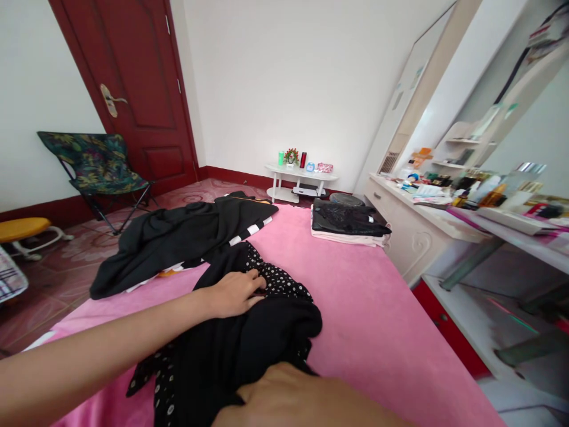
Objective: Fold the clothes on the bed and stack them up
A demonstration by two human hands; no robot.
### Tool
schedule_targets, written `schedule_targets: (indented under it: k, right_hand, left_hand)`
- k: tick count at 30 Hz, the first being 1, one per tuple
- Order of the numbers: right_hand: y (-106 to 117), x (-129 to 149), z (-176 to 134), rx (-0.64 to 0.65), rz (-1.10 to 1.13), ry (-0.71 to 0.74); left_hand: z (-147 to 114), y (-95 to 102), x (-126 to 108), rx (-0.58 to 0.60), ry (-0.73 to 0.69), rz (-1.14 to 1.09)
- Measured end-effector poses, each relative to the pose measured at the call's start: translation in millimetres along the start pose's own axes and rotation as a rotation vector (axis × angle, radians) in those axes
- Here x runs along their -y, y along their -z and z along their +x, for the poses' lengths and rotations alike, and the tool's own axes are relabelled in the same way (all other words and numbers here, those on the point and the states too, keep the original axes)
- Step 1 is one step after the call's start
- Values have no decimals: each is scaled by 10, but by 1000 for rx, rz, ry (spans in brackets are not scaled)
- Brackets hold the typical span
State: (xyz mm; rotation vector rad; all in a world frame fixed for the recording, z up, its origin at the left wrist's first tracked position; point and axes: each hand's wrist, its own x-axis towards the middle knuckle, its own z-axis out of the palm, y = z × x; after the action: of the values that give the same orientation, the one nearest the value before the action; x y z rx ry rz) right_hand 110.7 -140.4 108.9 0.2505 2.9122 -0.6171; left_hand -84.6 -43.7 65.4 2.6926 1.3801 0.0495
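A black garment [262, 332] with white-dotted black parts lies rumpled on the pink bed cover [373, 332]. My left hand [235, 293] reaches in from the left, its fingers bent and closed on the cloth beside the dotted part. At the bottom edge, my right hand [284, 394] is curled over the near part of the same garment; its fingertips are hidden in the cloth. Beyond my left arm, a pile of dark clothes [186, 231] is spread along the left side of the bed.
A folded stack of clothes [349, 219], black over pale pink, sits at the bed's far right. To the right stands a dressing table [409, 222] crowded with bottles. A folding chair [95, 166] and a yellow stool [24, 228] are left. A small white table [302, 173] stands behind.
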Motion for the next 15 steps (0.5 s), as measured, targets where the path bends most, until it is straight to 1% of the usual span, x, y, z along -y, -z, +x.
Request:
schedule_targets:
  k: [2, 5, 6, 7, 8, 9, 10, 11, 13, 14, 15]
  right_hand:
    - [167, -11, -285, 9, 13, -76]
    - [451, -169, -706, 15, 52, -196]
    - [550, -247, -831, -23, 28, -262]
    - [652, -326, -947, -90, -25, -337]
    - [754, -397, -1057, -194, -112, -416]
    - [851, -457, -1163, -323, -222, -488]
    - [937, -500, -1267, -474, -341, -539]
    - [1003, -527, -1368, -633, -450, -578]
    - [1041, -540, -1553, -958, -600, -634]
    - [1002, -534, -1631, -1111, -632, -656]
    - [922, -522, -1698, -1238, -636, -674]
  left_hand:
    - [-217, 17, 67, 14, 9, 9]
    - [-512, -12, 119, 78, 19, -65]
    - [-590, -19, 111, 98, 17, -95]
    - [-653, -12, 89, 105, 8, -126]
    - [-698, 19, 57, 91, 0, -155]
    - [-726, 80, 18, 51, 0, -182]
    - [-739, 173, -23, -20, 17, -209]
    - [-743, 295, -64, -121, 54, -238]
    - [-748, 589, -140, -386, 165, -289]
    - [-764, 734, -177, -521, 214, -315]
    - [-796, 859, -219, -618, 240, -347]
